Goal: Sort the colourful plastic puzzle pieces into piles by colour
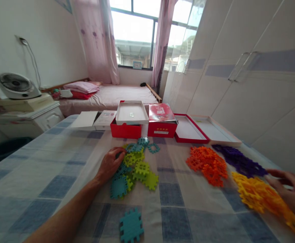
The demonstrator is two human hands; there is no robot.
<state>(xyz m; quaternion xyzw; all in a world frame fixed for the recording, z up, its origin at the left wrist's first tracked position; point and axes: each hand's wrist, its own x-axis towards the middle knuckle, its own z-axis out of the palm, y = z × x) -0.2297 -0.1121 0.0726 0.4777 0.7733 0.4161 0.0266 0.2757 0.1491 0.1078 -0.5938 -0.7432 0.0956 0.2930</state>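
My left hand (pixel 111 164) rests on the edge of a heap of green and teal interlocking tiles (pixel 136 166), its fingers curled onto the pieces at the heap's left side. One teal tile (pixel 131 225) lies alone nearer to me. My right hand (pixel 293 191) lies at the far right with fingers stretched out, touching the pile of yellow tiles (pixel 262 196). Beside that pile sit an orange pile (pixel 208 164) and a purple pile (pixel 239 160).
A checked blue and white cloth (pixel 51 175) covers the table. At its far edge stand red boxes (pixel 126 130), a red box with a printed lid (pixel 161 122) and open white lids (pixel 208 127). A fan (pixel 17 85), a bed (pixel 112 96) and a wardrobe (pixel 251 74) surround the table.
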